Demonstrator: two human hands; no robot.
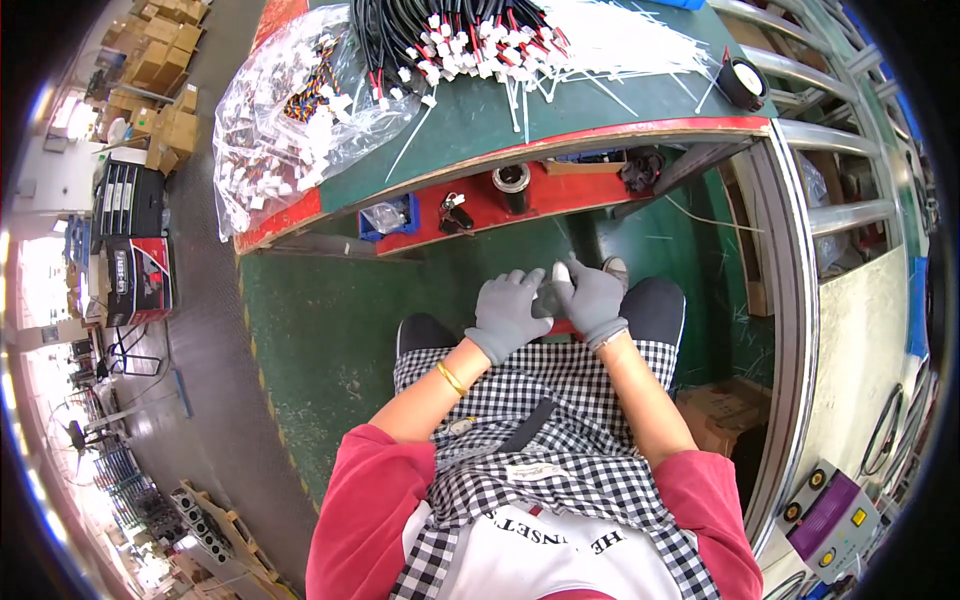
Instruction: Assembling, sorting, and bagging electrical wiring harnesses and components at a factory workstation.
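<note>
Both of my hands wear grey gloves and are close together above my lap, below the front edge of the workbench. My left hand (507, 312) has its fingers bent toward the right, with the thumb underneath. Facing it, my right hand (591, 303) is curled, with a whitish thumb or fingertip pointing up. A small dark grey shape (546, 300) shows between them; its kind is unclear, and the gloves partly cover it. On the green bench top (480, 125) beyond lie black cables (400, 40) with white connectors (470, 48) and many white cable ties (620, 50).
A clear plastic bag (270, 140) of coloured wires overhangs the bench's left corner. The red lower shelf (560, 195) holds a blue bin (388, 216) and a dark cylinder (512, 188). A metal bench leg (800, 290), a roller conveyor (835, 136) and a cardboard box (725, 412) stand right.
</note>
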